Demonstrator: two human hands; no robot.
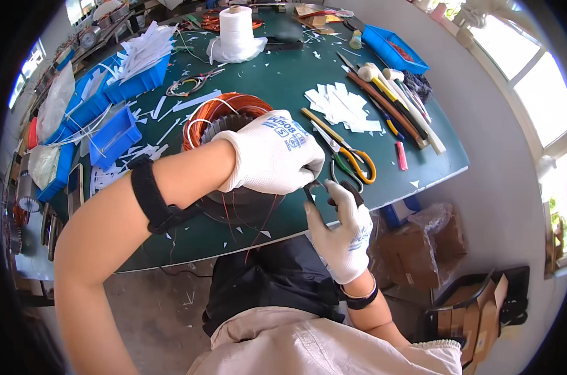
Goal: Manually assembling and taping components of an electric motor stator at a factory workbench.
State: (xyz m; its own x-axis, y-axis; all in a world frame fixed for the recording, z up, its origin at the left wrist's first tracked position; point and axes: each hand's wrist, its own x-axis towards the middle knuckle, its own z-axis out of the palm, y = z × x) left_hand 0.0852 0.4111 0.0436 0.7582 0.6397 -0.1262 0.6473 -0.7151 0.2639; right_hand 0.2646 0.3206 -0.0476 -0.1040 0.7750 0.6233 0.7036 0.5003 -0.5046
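Observation:
My left hand [277, 153], in a white knit glove, reaches across the front of a motor stator [224, 125] wound with copper wire [243, 100]. Its fingers are curled closed; what they pinch, if anything, is hidden. Just right of it is my right hand [343, 240], gloved alike, with thumb and fingers bent around a small black thing [354, 192] whose kind I cannot make out. Thin reddish wire leads [261, 231] hang from the stator toward the table's front edge. Beyond the right fingertips lie yellow-handled scissors [361, 165] and a green-handled tool [344, 165].
White paper slips [343, 106] lie on the green table [277, 78]. Mallets and rods [396, 103] line its right side, near a pink marker [401, 156]. A white twine spool [236, 34] stands at the back. Blue bins [114, 137] are at left; a cardboard box [414, 256] sits below right.

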